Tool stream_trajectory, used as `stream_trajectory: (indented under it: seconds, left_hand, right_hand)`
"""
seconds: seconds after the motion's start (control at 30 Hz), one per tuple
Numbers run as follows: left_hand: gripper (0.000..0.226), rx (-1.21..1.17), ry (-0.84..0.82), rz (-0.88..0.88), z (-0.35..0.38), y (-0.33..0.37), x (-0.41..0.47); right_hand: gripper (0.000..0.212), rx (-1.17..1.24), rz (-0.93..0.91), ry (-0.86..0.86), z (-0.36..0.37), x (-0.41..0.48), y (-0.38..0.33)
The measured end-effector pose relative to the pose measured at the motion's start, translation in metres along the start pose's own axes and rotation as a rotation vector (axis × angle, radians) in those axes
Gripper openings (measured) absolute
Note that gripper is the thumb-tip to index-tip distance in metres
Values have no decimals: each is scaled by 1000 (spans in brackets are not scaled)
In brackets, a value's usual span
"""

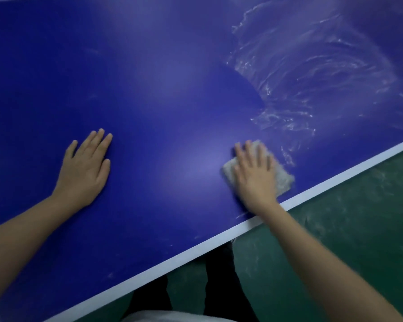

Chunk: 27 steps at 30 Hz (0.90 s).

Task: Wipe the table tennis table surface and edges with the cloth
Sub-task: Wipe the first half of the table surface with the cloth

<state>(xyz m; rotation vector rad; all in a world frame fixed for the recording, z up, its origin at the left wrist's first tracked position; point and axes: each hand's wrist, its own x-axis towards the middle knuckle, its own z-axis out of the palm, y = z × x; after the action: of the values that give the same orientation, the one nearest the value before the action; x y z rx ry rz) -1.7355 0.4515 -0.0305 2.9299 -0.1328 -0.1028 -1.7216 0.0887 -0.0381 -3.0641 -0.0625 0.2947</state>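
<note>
Past the pale garment hem (pixel 170 316), the left grip (pixel 85 168) lies flat and empty on the blue bench (pixel 172 89), and the right grip (pixel 254 174), fingers (pixel 251 156) straight, presses the white cloth (pixel 283 179) beneath it, near the white edge stripe (pixel 335 182), wet streaks (pixel 312 66) beyond.

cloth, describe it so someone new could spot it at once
Start at the blue table and follow its white edge stripe to the right hand. The cloth lies flat under it, the only pale fuzzy pad there; the left hand covers nothing.
</note>
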Motion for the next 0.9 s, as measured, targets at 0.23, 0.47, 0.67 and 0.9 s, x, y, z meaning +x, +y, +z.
stream_trajectory:
  seconds: [0.23,0.47,0.67,0.9]
  left_hand:
    - [50,-117,76,-41,17,122,67]
    - [53,-98,84,-343,34,164,96]
    - [53,-58,144,-538,46,158,96]
    - [51,3,158,-572,50,140,99]
  right_hand:
    - [58,-37,-650,-50,8,-39,-3]
    - [63,78,2,-3,-33,92,170]
    - [57,62,-250,72,-20,67,117]
    - [65,-7,-1282,-140,-17,89,65]
